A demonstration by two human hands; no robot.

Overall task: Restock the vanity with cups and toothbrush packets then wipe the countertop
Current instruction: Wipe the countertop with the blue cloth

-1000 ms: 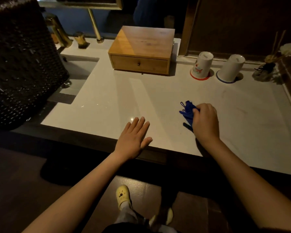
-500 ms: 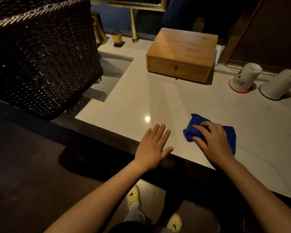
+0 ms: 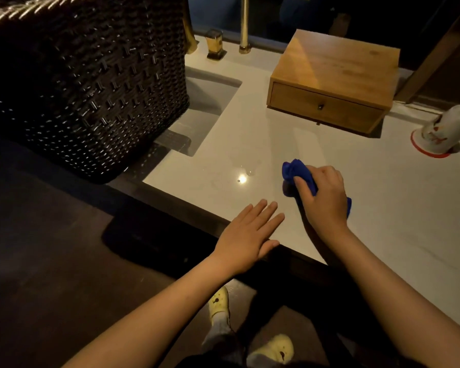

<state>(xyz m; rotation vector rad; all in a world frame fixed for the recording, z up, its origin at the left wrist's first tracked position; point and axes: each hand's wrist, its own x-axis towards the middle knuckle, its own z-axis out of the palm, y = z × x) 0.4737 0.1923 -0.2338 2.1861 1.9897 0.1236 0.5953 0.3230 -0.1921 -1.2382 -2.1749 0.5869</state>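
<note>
On white countertop (image 3: 383,197), right hand (image 3: 323,197) clutching blue cloth (image 3: 294,170), left hand (image 3: 246,239) spread flat; unreadable red-printed cup (image 3: 441,134) behind.

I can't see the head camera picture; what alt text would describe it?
A person's right hand presses a bunched blue cloth on a pale countertop, while the left hand rests flat at its front edge. Behind stand a wooden drawer box, an upside-down cup and a dark wicker basket.

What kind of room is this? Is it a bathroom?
Probably yes, maybe a hotel bathroom. A sunken sink sits in the white countertop beside brass tap fittings, and an upside-down cup waits by a small wooden drawer box.
</note>
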